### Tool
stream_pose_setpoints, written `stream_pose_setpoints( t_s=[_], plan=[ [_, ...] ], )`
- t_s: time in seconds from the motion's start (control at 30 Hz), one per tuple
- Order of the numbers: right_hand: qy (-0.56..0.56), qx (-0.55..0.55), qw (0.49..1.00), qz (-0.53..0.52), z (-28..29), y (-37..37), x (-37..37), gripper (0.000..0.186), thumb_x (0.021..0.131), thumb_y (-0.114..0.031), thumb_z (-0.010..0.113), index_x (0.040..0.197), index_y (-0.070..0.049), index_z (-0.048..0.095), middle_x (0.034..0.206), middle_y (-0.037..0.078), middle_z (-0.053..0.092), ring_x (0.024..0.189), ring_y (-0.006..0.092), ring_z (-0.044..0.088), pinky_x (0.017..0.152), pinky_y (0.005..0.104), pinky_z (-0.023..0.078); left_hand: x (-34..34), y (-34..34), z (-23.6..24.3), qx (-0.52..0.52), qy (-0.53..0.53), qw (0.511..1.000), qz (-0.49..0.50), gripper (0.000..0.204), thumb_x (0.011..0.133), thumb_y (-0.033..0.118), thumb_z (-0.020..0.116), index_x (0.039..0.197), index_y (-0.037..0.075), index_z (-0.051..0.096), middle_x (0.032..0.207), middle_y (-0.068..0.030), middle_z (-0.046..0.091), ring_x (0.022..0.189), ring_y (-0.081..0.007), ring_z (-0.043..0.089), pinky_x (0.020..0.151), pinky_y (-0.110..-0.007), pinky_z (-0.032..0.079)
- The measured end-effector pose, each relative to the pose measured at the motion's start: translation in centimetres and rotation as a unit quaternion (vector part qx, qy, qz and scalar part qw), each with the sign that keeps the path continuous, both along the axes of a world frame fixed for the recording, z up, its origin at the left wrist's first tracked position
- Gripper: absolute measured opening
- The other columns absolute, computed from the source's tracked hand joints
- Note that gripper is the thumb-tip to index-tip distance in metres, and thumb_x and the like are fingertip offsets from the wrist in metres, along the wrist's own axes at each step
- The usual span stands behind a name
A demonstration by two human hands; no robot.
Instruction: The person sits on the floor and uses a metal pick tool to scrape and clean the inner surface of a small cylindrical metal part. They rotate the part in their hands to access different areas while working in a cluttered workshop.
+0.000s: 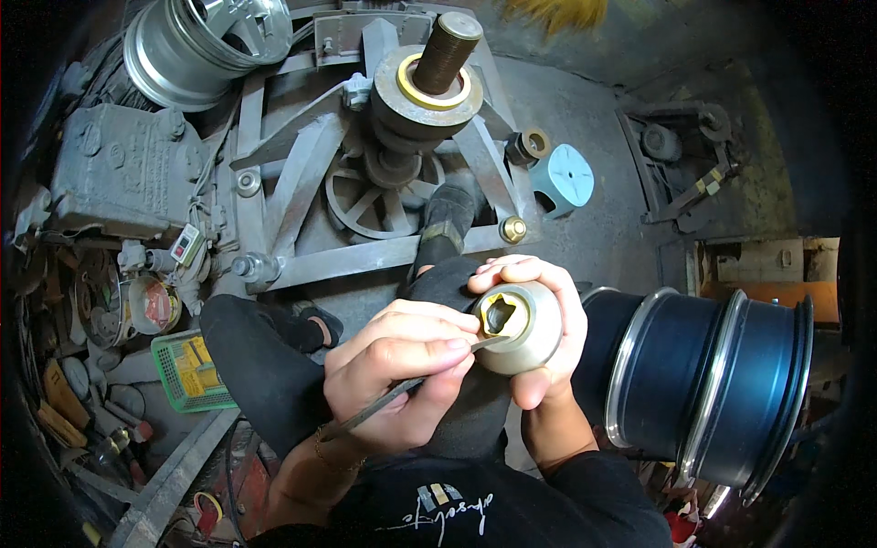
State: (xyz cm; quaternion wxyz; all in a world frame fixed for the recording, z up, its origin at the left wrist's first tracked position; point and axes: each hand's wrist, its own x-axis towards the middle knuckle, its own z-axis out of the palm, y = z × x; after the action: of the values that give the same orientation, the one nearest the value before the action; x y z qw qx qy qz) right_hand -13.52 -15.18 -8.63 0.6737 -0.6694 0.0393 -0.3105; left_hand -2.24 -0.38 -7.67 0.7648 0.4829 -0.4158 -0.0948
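Pointing its hollow, yellow-edged mouth up toward the head and a little to the left and away from the body, a pale grey, rounded metal piece sits above the lap in the right hand. Its long axis runs mostly toward the viewer, so the body looks foreshortened, the blunt end sloping down to the right. The right fingers are curled around its far and right sides, the thumb near its lower edge. The left hand has thumb and fingertips clamped together on a thin, dark, flat metal tool, which slants from the wrist up to the right, its tip at the mouth's near rim. Beyond stands a grey-painted steel frame; dark blue, silver-edged wheel rims lie to the right.
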Motion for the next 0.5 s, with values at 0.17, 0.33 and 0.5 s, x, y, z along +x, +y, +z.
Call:
stream_pose_setpoints(
  t_s=[0.17, 0.33, 0.5],
  plan=[
    [0.007, 0.059, 0.998, 0.012, 0.1, 0.2, 0.0, 0.112, 0.051, -0.061, 0.093, 0.132, 0.005, 0.052, 0.121, 0.019, 0.067, 0.11, 0.0261, 0.068, 0.096, 0.0377, 0.056, 0.0, -0.1, -0.2, -0.006, 0.003, 1.0, -0.001, 0.023, 0.082, -0.013, 0.073, 0.101, -0.002, 0.065, 0.096, -0.0163, 0.071, 0.091, -0.0324, 0.073, 0.08, -0.039, 0.06],
    [0.059, 0.197, 0.979, 0.003, 1.2, 1.1, -0.2, 0.112, 0.057, -0.057, 0.093, 0.137, 0.006, 0.046, 0.125, 0.024, 0.064, 0.108, 0.0273, 0.068, 0.088, 0.0385, 0.062, -0.2, -0.3, -0.6, -0.012, -0.003, 1.0, 0.014, 0.023, 0.081, -0.013, 0.072, 0.1, -0.002, 0.066, 0.095, -0.0158, 0.07, 0.091, -0.0322, 0.073, 0.08, -0.039, 0.059],
    [0.066, 0.22, 0.973, -0.004, 1.5, 1.3, -0.1, 0.105, 0.069, -0.06, 0.087, 0.138, 0.006, 0.043, 0.126, 0.025, 0.063, 0.109, 0.0287, 0.068, 0.088, 0.0394, 0.062, -0.7, -0.7, -0.7, -0.013, -0.005, 0.999, 0.033, 0.022, 0.081, -0.013, 0.073, 0.099, -0.002, 0.066, 0.097, -0.0163, 0.071, 0.091, -0.0311, 0.073, 0.082, -0.037, 0.059]
  ],
)
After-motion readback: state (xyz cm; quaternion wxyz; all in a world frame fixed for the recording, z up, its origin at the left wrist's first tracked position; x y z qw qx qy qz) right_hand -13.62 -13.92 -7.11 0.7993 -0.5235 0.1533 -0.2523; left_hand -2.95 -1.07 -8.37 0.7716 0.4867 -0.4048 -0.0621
